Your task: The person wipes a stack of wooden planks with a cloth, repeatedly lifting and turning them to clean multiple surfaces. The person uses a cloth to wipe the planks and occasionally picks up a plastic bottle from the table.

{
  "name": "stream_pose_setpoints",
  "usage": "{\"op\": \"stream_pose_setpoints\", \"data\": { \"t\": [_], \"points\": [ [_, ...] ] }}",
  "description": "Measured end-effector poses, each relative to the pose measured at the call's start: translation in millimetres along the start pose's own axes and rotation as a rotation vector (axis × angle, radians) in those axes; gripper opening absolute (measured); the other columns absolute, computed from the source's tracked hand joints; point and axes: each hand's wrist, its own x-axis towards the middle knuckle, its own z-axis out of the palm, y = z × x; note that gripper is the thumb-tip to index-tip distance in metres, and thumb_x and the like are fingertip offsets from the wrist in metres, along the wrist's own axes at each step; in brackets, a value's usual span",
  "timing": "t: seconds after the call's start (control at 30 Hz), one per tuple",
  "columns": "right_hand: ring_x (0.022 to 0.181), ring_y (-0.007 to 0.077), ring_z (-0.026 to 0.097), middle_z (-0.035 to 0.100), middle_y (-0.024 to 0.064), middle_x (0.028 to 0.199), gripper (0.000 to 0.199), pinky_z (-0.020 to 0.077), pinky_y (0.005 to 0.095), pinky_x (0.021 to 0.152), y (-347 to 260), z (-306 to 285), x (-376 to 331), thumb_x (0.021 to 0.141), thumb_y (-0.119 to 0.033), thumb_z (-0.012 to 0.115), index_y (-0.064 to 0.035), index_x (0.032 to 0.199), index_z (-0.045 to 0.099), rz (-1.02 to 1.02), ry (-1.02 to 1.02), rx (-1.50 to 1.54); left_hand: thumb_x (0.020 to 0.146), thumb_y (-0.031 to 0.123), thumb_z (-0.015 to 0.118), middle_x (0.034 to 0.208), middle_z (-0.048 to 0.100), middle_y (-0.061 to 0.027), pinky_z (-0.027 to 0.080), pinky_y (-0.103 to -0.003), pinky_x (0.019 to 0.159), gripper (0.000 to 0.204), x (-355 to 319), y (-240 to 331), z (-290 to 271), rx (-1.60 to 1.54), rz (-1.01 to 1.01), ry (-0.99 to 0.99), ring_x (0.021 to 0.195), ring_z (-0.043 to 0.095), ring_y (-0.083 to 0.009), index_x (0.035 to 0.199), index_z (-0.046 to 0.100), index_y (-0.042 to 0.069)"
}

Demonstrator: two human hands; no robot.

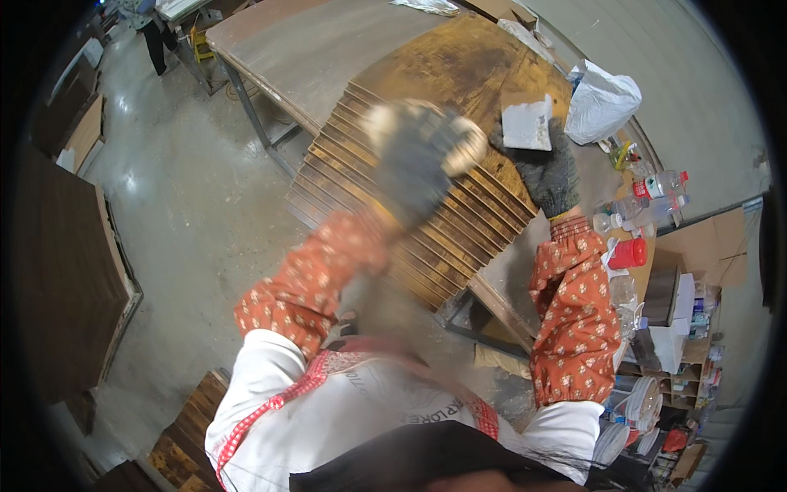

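Several narrow brown wooden strips lie side by side in a slanted row across the worktable, their near ends reaching past its edge. Over their middle is my left hand in a dark grey glove, smeared by motion. It is closed around a pale, cloth-like wad that shows on both sides of the fingers. My right hand, also in a dark grey glove, is at the right end of the strips. Its fingers grip a small white, square, tray-like container; what is in it I cannot make out.
Beyond the strips lies a stained wooden board. A white plastic bag, clear bottles and a red-lidded jar line the right side. Dark panels stand at left. A person stands far off at upper left.
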Motion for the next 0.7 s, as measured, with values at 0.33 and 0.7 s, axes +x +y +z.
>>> {"op": "stream_pose_setpoints", "data": {
  "t": [0.33,0.7],
  "points": [
    [0.128,0.0410,0.047,0.048,0.0225,0.139,0.059,0.0355,0.0640,0.108,9.8,-3.0,-2.6,0.099,-0.041,0.053,-0.0027,0.142,0.040,-0.080,0.065,0.124,0.088,0.016,0.064,0.123,0.060,-0.0152,0.034,-0.045,0.109,0.040,2.9,-47.5,-16.3,0.001,-0.193,0.100,0.122,0.052,-0.0322,0.125,0.058,0.003],
    [0.122,0.0323,0.053,0.054,0.0190,0.130,0.055,0.0433,0.0513,0.107,18.4,-1.3,2.3,0.098,-0.036,0.057,0.0002,0.138,0.044,-0.023,-0.082,0.192,0.075,0.008,0.063,0.127,0.051,-0.0135,0.031,-0.051,0.106,0.047,-29.7,100.7,27.6,-0.307,-0.047,0.119,0.123,0.044,-0.0349,0.121,0.059,0.006]
  ]
}}
